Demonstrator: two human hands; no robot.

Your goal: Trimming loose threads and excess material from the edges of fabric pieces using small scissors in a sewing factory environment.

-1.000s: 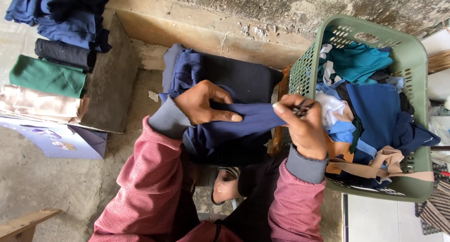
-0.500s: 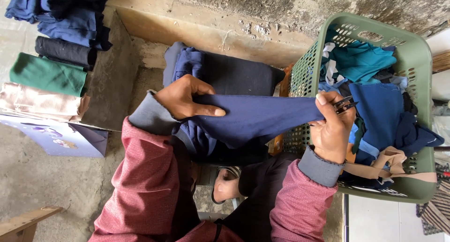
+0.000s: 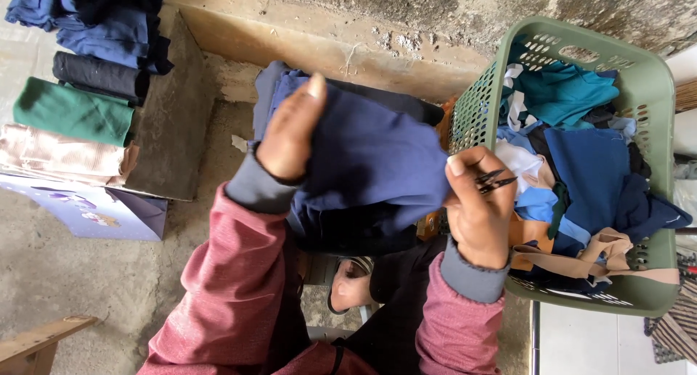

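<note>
Navy blue cloth [image 3: 370,157] shown raised and held up between both hands, above the lap and just beside the left wall of the green laundry basket [image 3: 653,77]. The left hand [image 3: 290,132] is closed over the cloth's upper left edge, fingers folded across the front; the right hand [image 3: 475,204] is pinched on the right edge, with small dark scissors or snips [image 3: 494,179] gripped in the same fist (their exact kind cannot be told). Half a second earlier the cloth was stretched out flat and long between hands set well apart; it is now lifted closer to the camera with the hands drawn nearer together, which is judged to be a fold or an inspection in progress. Loose garments are heaped in the basket. Folded garments [image 3: 72,113] are stacked along the left edge of the concrete step [image 3: 174,128]
</note>
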